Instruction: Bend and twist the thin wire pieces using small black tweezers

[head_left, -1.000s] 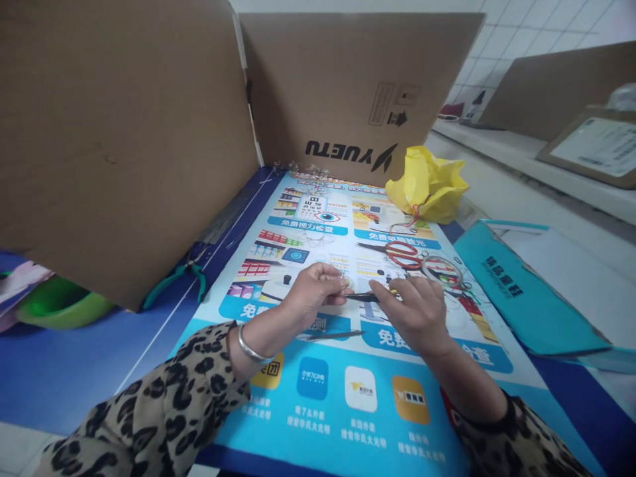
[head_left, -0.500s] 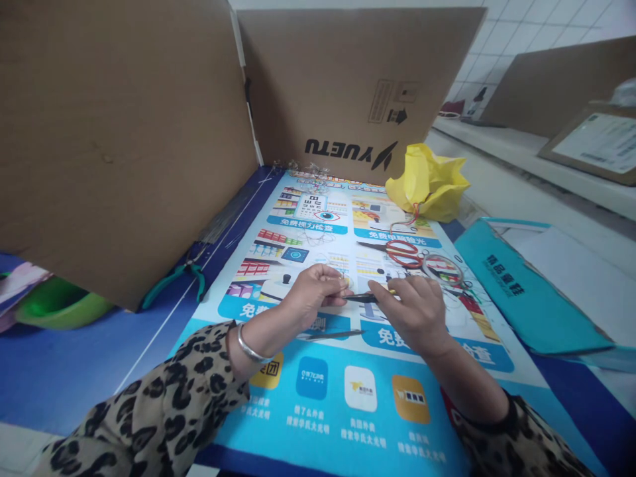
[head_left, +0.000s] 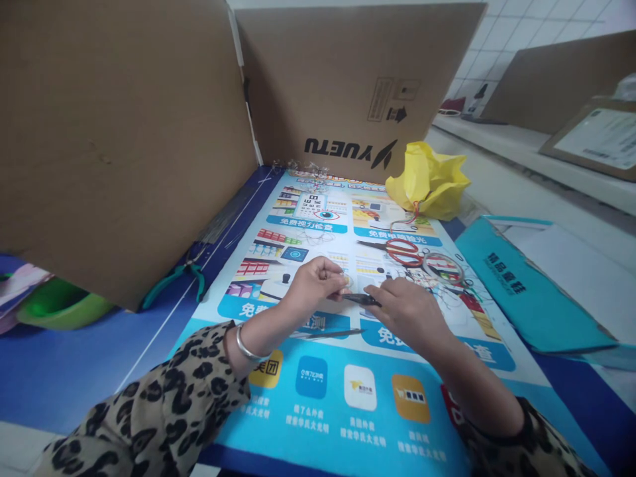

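Observation:
My left hand, with a silver bangle at the wrist, is closed in a pinch over the middle of the printed sheet. What its fingertips hold is too small to make out. From the right, my right hand is wrapped round needle-nose pliers, whose dark jaws point left and reach the left fingertips. The palm hides the plier handles. Below the hands, several thin dark strips or wires lie on the printed sheet. Beyond the right hand are red-handled scissors and a coil of wire.
Teal-handled pliers lie at the left by a standing cardboard panel. Another panel closes off the back. A crumpled yellow bag stands back right, a teal box at right. Bent wire pieces lie at the back.
My right hand has turned, its knuckles rolling over and the forearm shifting slightly right, so the plier jaws now show broader. The left hand has hardly moved and keeps its pinch.

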Tool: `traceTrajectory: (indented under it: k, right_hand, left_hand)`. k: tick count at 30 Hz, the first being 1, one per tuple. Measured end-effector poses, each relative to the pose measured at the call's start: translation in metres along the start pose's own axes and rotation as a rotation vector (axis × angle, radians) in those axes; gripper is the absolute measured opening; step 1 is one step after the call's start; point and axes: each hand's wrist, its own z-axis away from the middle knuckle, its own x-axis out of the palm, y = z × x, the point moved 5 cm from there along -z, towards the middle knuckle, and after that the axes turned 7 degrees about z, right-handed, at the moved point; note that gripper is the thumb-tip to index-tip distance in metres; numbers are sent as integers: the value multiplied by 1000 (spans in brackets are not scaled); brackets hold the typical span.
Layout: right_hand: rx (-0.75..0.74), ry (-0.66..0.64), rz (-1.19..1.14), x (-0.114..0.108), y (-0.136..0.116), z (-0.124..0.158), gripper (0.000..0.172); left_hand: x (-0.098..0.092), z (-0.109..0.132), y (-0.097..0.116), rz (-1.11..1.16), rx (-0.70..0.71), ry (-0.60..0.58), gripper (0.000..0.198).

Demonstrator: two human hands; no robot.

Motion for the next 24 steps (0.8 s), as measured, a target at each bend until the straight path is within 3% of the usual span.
traceTrajectory:
  k: [10, 17, 20, 24]
  right_hand:
    - [115, -403, -404, 9, 3, 4, 30]
    - [111, -530, -649, 6, 2, 3, 26]
    - [130, -493, -615, 8, 3, 2, 26]
    - [204, -349, -445, 10, 11, 2, 26]
  left_hand:
    - [9, 10, 12, -366, 193, -147, 2]
    - [18, 20, 22, -503, 292, -221, 10]
    - [17, 18, 23, -481, 295, -216, 9]
    - [9, 9, 20, -344, 185, -198, 15]
